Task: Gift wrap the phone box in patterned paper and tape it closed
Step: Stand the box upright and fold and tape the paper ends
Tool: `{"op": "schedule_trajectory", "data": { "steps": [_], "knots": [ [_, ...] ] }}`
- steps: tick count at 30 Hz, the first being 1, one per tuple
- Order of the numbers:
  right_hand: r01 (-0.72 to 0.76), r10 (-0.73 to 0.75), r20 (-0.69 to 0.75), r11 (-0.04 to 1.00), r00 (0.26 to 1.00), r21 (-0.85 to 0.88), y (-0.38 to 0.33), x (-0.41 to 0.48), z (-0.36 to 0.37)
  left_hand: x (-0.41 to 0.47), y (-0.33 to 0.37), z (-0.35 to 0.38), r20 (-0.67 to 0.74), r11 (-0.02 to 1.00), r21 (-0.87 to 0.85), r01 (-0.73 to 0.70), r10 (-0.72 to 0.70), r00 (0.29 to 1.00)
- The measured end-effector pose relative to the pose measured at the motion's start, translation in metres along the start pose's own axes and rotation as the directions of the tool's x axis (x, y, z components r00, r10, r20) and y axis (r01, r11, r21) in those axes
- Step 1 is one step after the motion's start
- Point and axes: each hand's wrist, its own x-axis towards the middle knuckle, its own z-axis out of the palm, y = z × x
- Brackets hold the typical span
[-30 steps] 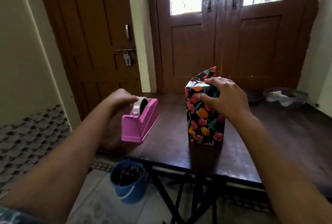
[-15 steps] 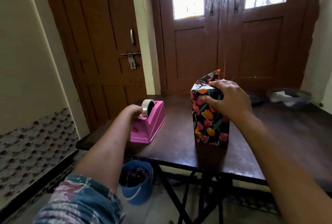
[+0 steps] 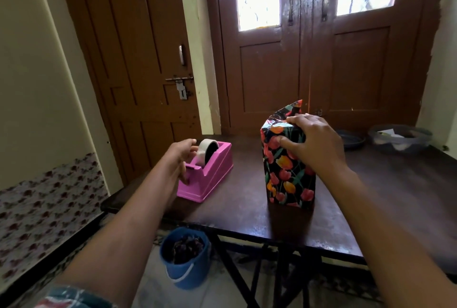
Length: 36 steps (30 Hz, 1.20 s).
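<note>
The phone box (image 3: 289, 176) stands upright on the dark wooden table (image 3: 242, 211), wrapped in black paper with red and orange tulips. A loose paper flap (image 3: 294, 108) sticks up at its top. My right hand (image 3: 311, 142) grips the box's top, fingers over the folded paper and thumb on the front face. To the left sits a pink tape dispenser (image 3: 212, 179) with a tape roll (image 3: 207, 150). My left hand (image 3: 180, 159) lies against the dispenser's left side, with fingers touching the roll and thumb down near the cutter.
A blue bucket (image 3: 185, 258) stands on the floor under the table's front left corner. A dark dish (image 3: 352, 140) and a clear bowl (image 3: 399, 138) sit at the back right. Brown wooden doors (image 3: 309, 68) stand close behind the table.
My left hand has slid from over the tape roll to the dispenser's left side, its fingers now spread. My right hand has kept its hold on the box top.
</note>
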Motion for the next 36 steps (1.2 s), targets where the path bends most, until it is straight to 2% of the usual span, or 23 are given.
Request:
{"op": "schedule_trajectory", "data": {
  "steps": [3, 7, 16, 21, 28, 31, 34, 36],
  "knots": [
    [0.002, -0.002, -0.001, 1.000, 1.000, 0.003, 0.000, 0.000, 0.000, 0.000, -0.012, 0.003, -0.045, 0.989, -0.114, -0.094, 0.090, 0.995],
    [0.014, -0.014, -0.012, 1.000, 1.000, 0.004, 0.002, -0.002, 0.000, 0.001, -0.019, 0.002, -0.010, 0.967, -0.217, -0.131, 0.132, 0.991],
    [0.011, -0.011, -0.006, 1.000, 1.000, 0.004, 0.002, 0.000, 0.001, 0.017, -0.024, 0.003, -0.048, 0.925, -0.377, -0.046, 0.030, 0.998],
    [0.009, -0.009, -0.009, 1.000, 1.000, -0.001, 0.003, 0.003, 0.002, 0.017, -0.029, 0.008, -0.112, 0.840, -0.542, -0.026, -0.042, 0.993],
    [0.011, -0.011, -0.005, 1.000, 1.000, 0.002, 0.005, 0.004, 0.002, 0.011, -0.037, 0.004, -0.095, 0.773, -0.635, -0.002, -0.076, 0.993],
    [0.014, -0.014, -0.003, 1.000, 1.000, 0.006, 0.005, 0.004, 0.001, 0.011, -0.039, -0.003, -0.027, 0.795, -0.607, 0.005, -0.027, 0.999],
    [0.019, -0.019, -0.001, 1.000, 1.000, 0.009, 0.004, 0.003, 0.001, 0.012, -0.041, -0.021, 0.060, 0.905, -0.425, -0.015, 0.045, 0.997],
    [0.018, -0.018, -0.001, 1.000, 1.000, 0.004, 0.004, 0.002, 0.000, 0.015, -0.043, -0.033, 0.064, 0.958, -0.283, -0.054, 0.075, 0.995]
  ]
}}
